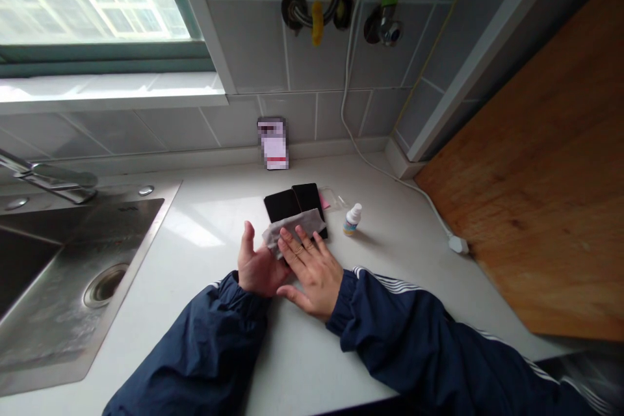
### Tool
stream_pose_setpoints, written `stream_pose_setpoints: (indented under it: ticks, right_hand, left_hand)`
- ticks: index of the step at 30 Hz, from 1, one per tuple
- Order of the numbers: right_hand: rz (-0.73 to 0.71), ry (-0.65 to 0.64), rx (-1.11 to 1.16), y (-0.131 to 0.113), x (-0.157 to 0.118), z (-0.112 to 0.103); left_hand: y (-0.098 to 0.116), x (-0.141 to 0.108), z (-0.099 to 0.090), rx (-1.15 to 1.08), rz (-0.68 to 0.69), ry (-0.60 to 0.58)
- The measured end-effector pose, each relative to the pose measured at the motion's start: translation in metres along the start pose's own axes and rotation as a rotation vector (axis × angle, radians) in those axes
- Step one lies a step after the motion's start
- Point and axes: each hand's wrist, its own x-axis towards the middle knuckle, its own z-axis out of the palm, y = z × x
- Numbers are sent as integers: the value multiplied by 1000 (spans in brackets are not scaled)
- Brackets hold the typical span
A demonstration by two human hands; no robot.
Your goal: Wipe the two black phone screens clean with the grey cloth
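Observation:
My right hand (309,273) lies flat with spread fingers on a crumpled grey cloth (292,227), pressing it onto a flat black phone-like object (292,201) with a seam down its middle. My left hand (258,260) stands on its edge beside the cloth, fingers apart, its fingertips close to the cloth's left end. Part of the black object is hidden under the cloth. Just beyond it are a small white-capped dropper bottle (352,220), a thin clear film (329,198) and a pink scrap (324,203).
The white countertop (219,227) meets a stainless steel sink (73,260) with a drain and faucet on the left. A small printed box (273,143) leans on the tiled wall. A white cable (390,172) runs to a plug, beside a wooden board at right.

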Motion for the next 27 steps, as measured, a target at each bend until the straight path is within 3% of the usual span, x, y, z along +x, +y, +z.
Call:
stream_pose_setpoints:
  ticks: [4, 8, 14, 17, 21, 24, 27]
  right_hand:
    - [144, 121, -14, 6, 1, 0]
    - [172, 198, -7, 5, 0, 0]
    - [-49, 41, -27, -5, -1, -3]
    - [-108, 21, -36, -6, -2, -3]
    - [-26, 94, -53, 0, 0, -5]
    - [90, 188, -64, 6, 2, -8]
    - [184, 288, -55, 11, 5, -11]
  left_hand:
    - [-3, 2, 16, -6, 30, 10]
    - [-5, 2, 20, 2, 29, -20]
    - [-5, -1, 11, -21, -84, -39]
    - [-4, -2, 10, -24, -91, -86]
    - [-4, -1, 9, -2, -93, -136]
    - [-8, 1, 16, 30, 29, -77]
    - [-11, 2, 26, 97, 15, -74]
